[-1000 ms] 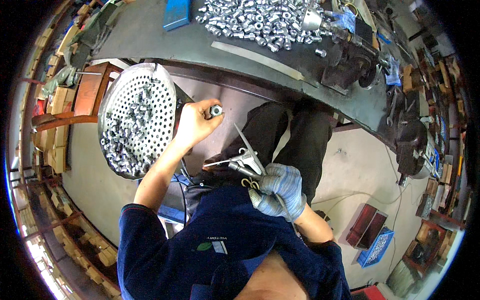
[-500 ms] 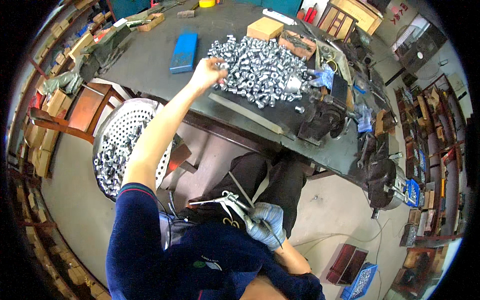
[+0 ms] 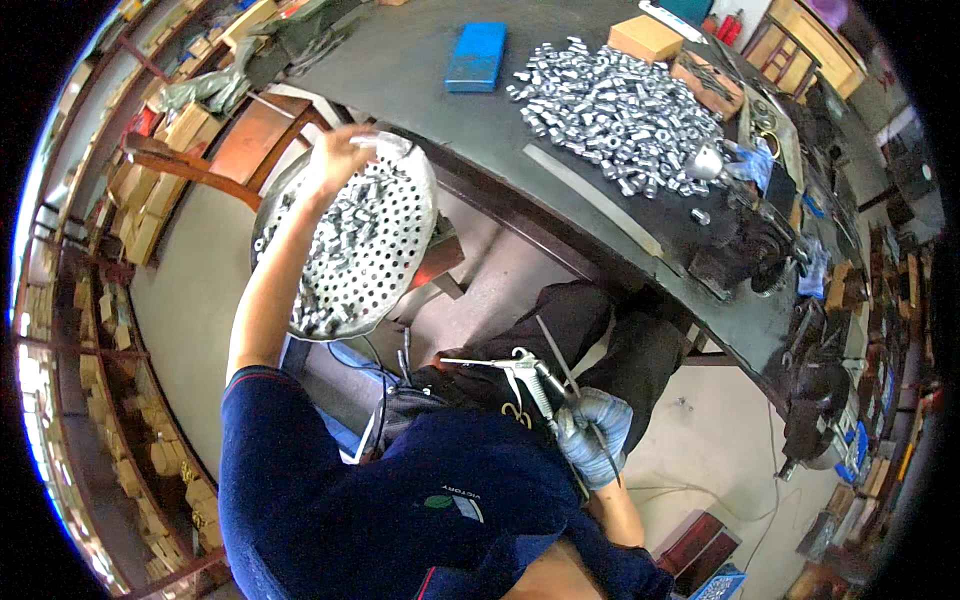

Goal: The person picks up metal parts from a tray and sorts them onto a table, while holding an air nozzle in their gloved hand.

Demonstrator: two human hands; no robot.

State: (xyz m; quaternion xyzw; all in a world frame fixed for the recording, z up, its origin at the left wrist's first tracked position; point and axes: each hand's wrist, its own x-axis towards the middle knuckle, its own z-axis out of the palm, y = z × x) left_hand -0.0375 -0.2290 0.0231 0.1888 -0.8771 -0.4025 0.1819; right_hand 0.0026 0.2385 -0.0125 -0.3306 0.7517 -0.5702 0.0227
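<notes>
My bare left hand [image 3: 340, 160] is over the far part of a round, perforated metal tray [image 3: 352, 316]. Its fingers point right and look apart, slightly blurred, with no part visible between them. Small metal fittings [image 3: 345, 222] lie heaped in this tray. Close to my lap, my right hand [image 3: 597, 435], in a grey-blue glove, is closed around a silver air blow gun [image 3: 527, 372]. A thin rod [image 3: 557, 352] also passes through that grip. On the dark workbench [image 3: 425, 88] spreads a large pile of shiny metal fittings [image 3: 620, 115].
A blue box [image 3: 476, 57] and a yellowish block [image 3: 645, 38] sit near the pile. A flat metal bar [image 3: 590, 198] lies along the bench's near edge. Right of it is a dark vise [image 3: 740, 250]. A wooden chair [image 3: 255, 150] stands beyond the tray. Shelves line both sides.
My left hand has gone from the pile's left edge to above the tray. The view has turned left. My right hand keeps hold of the air blow gun and the rod.
</notes>
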